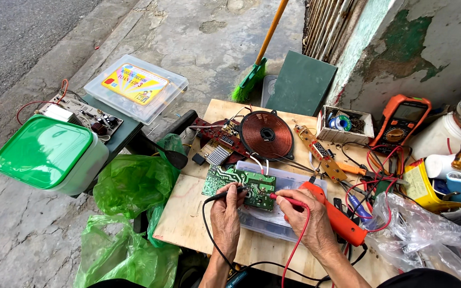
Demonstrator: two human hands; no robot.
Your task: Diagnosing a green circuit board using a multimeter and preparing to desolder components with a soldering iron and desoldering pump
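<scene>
Green circuit board (pixel 241 186) lies just above both hands at lower centre, long axis left-right; left hand (pixel 226 213) pinches the black probe (pixel 225 194), right hand (pixel 308 216) the red probe (pixel 289 200), tips touching it.

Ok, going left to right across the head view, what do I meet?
Green-lidded white plastic tub → crumpled green plastic bag → left hand with black probe → green circuit board → right hand with red probe → orange multimeter.
</scene>
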